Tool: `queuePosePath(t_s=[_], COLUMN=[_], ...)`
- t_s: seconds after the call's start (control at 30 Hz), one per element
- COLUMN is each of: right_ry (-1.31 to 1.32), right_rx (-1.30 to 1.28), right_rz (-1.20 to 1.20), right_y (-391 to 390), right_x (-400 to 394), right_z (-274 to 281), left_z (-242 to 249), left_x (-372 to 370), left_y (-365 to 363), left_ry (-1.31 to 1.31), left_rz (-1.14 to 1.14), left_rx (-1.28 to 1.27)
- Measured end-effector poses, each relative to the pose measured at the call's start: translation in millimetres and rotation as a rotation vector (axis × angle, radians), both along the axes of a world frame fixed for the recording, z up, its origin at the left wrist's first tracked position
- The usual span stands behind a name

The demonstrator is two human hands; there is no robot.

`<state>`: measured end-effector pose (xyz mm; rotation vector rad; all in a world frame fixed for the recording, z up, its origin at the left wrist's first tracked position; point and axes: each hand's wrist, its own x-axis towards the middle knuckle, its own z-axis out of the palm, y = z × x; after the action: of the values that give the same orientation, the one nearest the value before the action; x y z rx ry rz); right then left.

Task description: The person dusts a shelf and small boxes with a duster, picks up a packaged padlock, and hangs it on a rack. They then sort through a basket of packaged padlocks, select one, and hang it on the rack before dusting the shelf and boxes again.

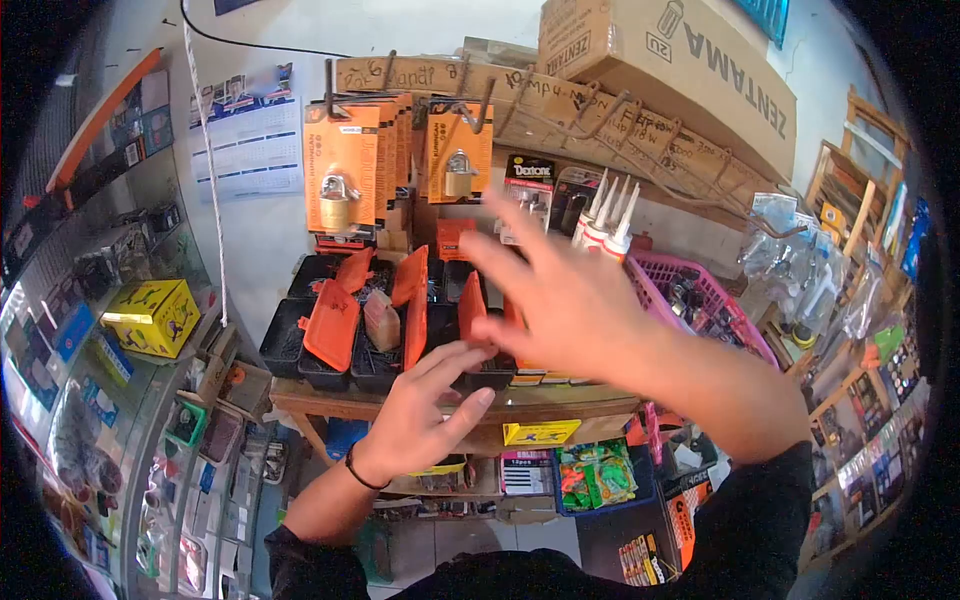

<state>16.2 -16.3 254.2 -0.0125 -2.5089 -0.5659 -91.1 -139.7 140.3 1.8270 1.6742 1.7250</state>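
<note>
My left hand (422,415), a dark band at its wrist, reaches to the front of the black bins (287,330). Its fingers are stretched out with the thumb apart, fingertips right at the bin beside an upright orange lid (472,305). Slightly smeared by motion, my right hand (570,300) is raised over the right-hand bins with its fingers spread and nothing in them. It hides part of what lies behind. Another orange lid (333,325) leans over the left bins, and a small clear container (381,320) stands among dark small pieces.
Carded padlocks (340,205) hang from hooks above the bins. White-nozzled tubes (606,225) and a pink basket (690,300) stand to the right. A large cardboard box (680,75) rests on top. Glass display shelves (150,430) line the left side; a blue crate (650,490) sits below.
</note>
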Motion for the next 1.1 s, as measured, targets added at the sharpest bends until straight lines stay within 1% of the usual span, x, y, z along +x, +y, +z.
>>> queuePosePath(t_s=[0.03,0.1,0.13,0.17,0.2,0.23,0.3,0.37,0.4,0.43,0.47,0.5,0.53,0.57,0.6,0.67,0.73,0.8,0.87,0.9,0.93,0.97,1.0,1.03,1.07,1.1], right_ry=[-0.092,-0.207,-0.291,-0.37,-0.42,-0.468,-0.608,-0.585,-0.746,-0.906,-0.528,-0.07,-0.057,-0.152,-0.248,-0.446,-0.616,-0.79,-0.944,-1.006,-0.824,-0.64,-0.49,-0.604,-0.329,-0.193], right_rx=[-0.072,-0.174,-0.209,-0.248,-0.342,-0.441,-0.748,-0.879,-1.151,-1.424,-1.908,-2.335,-2.366,-2.29,-2.208,-2.01,-1.774,-1.525,-1.245,-1.102,-1.228,-1.346,-1.321,-1.147,-1.269,-1.407], right_rz=[0.064,0.217,0.285,0.354,0.358,0.359,0.246,0.261,0.052,-0.163,-0.331,-0.505,-0.517,-0.576,-0.629,-0.72,-0.771,-0.812,-0.844,-0.852,-0.844,-0.829,-0.64,-0.566,-0.574,-0.64], right_y=[-8,-17,-18,-17,-14,-10,-4,9,15,20,26,24,15,6,-23,-58,-62,-60,-37,-27,-7,26,48,78,92,107], right_x=[13,39,52,65,78,89,107,138,152,169,204,245,262,316,395,444,465,482,482,488,484,451,395,377,351,329], right_z=[-5,-22,-35,-51,-73,-101,-157,-238,-272,-311,-372,-435,-467,-509,-568,-631,-685,-721,-744,-743,-747,-712,-565,-585,-531,-489], left_z=[-4,-20,-28,-40,-55,-76,-156,-210,-259,-325,-424,-497,-512,-536,-555,-577,-585,-592,-584,-584,-584,-578,-580,-576,-573,-486], left_x=[0,-3,2,10,20,32,57,81,87,90,92,86,88,87,84,81,63,60,69,70,72,78,95,102,94,117], left_y=[0,1,2,6,9,11,23,9,-1,-15,-51,-75,-101,-122,-139,-157,-153,-157,-144,-136,-128,-118,-53,-49,-36,19], left_ry=[0.004,0.166,0.077,0.011,-0.08,-0.172,-0.113,0.023,0.026,0.022,0.029,0.252,-0.402,-0.403,-0.313,-0.135,0.064,0.245,0.42,0.514,0.608,0.7,0.792,0.885,0.885,0.406], left_rz=[-0.003,-0.082,-0.153,-0.157,-0.18,-0.205,-0.166,-0.238,-0.289,-0.339,-0.361,-0.243,-0.448,-0.457,-0.436,-0.392,-0.33,-0.267,-0.198,-0.159,-0.12,-0.079,-0.036,0.008,0.017,0.13], left_rx=[-0.004,0.027,0.02,-0.016,-0.09,-0.169,-0.255,-0.761,-0.764,-0.772,-0.788,-0.661,-0.74,-0.774,-0.831,-0.915,-0.966,-1.016,-1.045,-1.057,-1.068,-1.08,-1.093,-1.106,-1.112,-0.75])
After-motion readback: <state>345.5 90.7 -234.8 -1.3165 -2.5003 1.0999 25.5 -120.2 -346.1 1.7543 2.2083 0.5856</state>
